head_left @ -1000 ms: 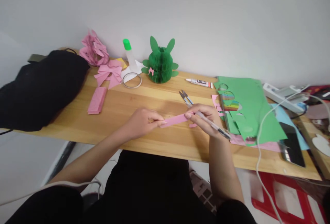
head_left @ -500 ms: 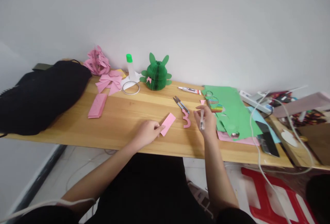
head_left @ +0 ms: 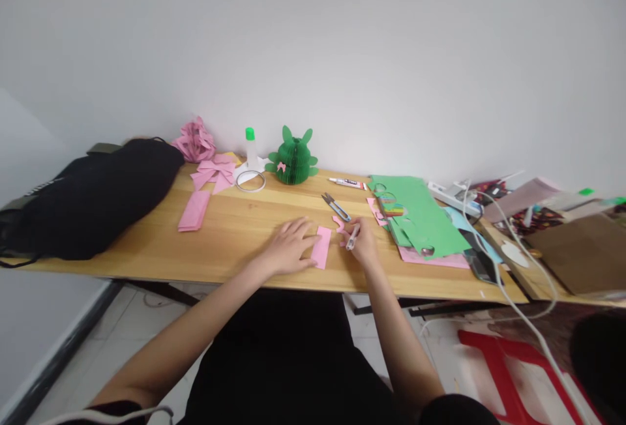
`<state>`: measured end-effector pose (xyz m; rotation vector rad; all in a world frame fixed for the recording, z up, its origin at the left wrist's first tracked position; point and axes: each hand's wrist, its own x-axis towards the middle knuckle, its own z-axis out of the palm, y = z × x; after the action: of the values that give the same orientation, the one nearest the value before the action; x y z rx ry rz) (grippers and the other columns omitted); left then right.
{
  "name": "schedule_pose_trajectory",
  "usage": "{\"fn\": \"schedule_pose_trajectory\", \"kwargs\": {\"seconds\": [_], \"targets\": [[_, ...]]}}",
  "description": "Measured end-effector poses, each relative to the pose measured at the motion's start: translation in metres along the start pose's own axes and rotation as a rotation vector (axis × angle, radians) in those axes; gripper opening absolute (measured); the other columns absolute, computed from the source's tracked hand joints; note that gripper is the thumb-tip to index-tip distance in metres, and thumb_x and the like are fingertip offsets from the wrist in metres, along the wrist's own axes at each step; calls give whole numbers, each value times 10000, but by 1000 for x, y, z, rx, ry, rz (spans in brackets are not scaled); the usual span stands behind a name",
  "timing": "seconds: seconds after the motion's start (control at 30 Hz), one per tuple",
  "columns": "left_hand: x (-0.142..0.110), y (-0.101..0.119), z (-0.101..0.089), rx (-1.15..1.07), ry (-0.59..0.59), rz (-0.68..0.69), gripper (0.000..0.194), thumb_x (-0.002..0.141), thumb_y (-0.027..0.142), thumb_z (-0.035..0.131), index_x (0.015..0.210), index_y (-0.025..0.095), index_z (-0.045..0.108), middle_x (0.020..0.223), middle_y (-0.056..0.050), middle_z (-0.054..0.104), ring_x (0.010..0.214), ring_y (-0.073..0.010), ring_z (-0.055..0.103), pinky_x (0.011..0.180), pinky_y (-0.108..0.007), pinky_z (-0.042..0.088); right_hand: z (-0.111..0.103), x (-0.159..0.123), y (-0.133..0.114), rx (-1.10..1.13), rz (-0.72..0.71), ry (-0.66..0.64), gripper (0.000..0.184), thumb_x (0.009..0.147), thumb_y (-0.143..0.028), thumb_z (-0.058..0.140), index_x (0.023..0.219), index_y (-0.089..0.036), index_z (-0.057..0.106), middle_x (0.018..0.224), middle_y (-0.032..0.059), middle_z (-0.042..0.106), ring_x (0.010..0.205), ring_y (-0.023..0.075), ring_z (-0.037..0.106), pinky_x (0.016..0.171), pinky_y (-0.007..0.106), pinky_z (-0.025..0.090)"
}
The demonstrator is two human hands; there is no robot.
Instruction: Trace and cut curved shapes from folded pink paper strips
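Observation:
My left hand (head_left: pixel 289 249) lies open on the table, its fingers spread, thumb and fingertips at the left edge of a folded pink paper strip (head_left: pixel 321 248). In my right hand (head_left: pixel 362 242) is a pen (head_left: pixel 353 237) with a clear barrel, gripped just right of the strip. A curly pink paper cutout (head_left: pixel 338 223) lies partly hidden behind that hand. Beyond it rest small blue-handled thread snips (head_left: pixel 336 206). A pink paper scrap (head_left: pixel 375 211) lies by the green sheets.
A green paper figure (head_left: pixel 293 163), a glue bottle (head_left: pixel 251 148), a tape ring (head_left: pixel 251 181) and a glue tube (head_left: pixel 347 183) stand or lie towards the wall. Folded pink paper (head_left: pixel 194 210) and a black bag (head_left: pixel 107 200) are left; green paper sheets (head_left: pixel 425 216) and a white cable (head_left: pixel 521 311) right.
My left hand has gone from pinching the pink strip to lying flat with fingers spread. My right hand has moved left with the pen, towards the strip. The view has shifted slightly.

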<state>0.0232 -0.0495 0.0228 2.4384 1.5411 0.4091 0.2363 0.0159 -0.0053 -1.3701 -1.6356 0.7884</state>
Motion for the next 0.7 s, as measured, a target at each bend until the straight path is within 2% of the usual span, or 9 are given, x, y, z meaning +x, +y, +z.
{"fn": "schedule_pose_trajectory", "kwargs": {"seconds": [0.1, 0.23, 0.37, 0.53, 0.7], "targets": [[4, -9, 6, 5, -21, 27, 535, 798, 505, 657, 1281, 284, 592, 1487, -77, 445, 1412, -290, 324, 1127, -451, 290, 2, -1, 0, 145, 48, 40, 348, 625, -375, 695, 817, -236, 441, 562, -66, 511, 460, 141, 554, 398, 251, 450], [6, -9, 14, 37, 52, -115, 542, 841, 507, 597, 1297, 214, 580, 1485, -137, 428, 1390, -337, 340, 1116, -494, 297, 0, -1, -9, 292, 66, 92, 357, 615, -373, 699, 810, -233, 435, 569, -72, 508, 477, 114, 523, 465, 263, 485], [12, -10, 17, 70, 128, -224, 518, 858, 505, 579, 1269, 191, 582, 1432, -159, 468, 1372, -357, 353, 1103, -517, 312, 4, 9, -24, 398, 74, 56, 375, 608, -352, 720, 830, -236, 441, 584, -74, 555, 511, 110, 537, 544, 276, 504], [24, -24, 10, 64, 132, -212, 599, 840, 508, 612, 1316, 158, 516, 1399, -156, 492, 1351, -330, 375, 1123, -486, 304, 28, 13, -29, 451, 131, -4, 369, 592, -324, 734, 837, -230, 475, 595, -85, 551, 511, 97, 521, 534, 245, 461], [35, -49, 5, 1, 118, -163, 494, 860, 456, 599, 1255, 161, 569, 1337, -159, 533, 1306, -330, 429, 1074, -513, 365, 48, 7, -25, 446, 239, -83, 324, 630, -268, 709, 872, -226, 498, 647, -69, 577, 516, 101, 520, 489, 228, 427]]}}
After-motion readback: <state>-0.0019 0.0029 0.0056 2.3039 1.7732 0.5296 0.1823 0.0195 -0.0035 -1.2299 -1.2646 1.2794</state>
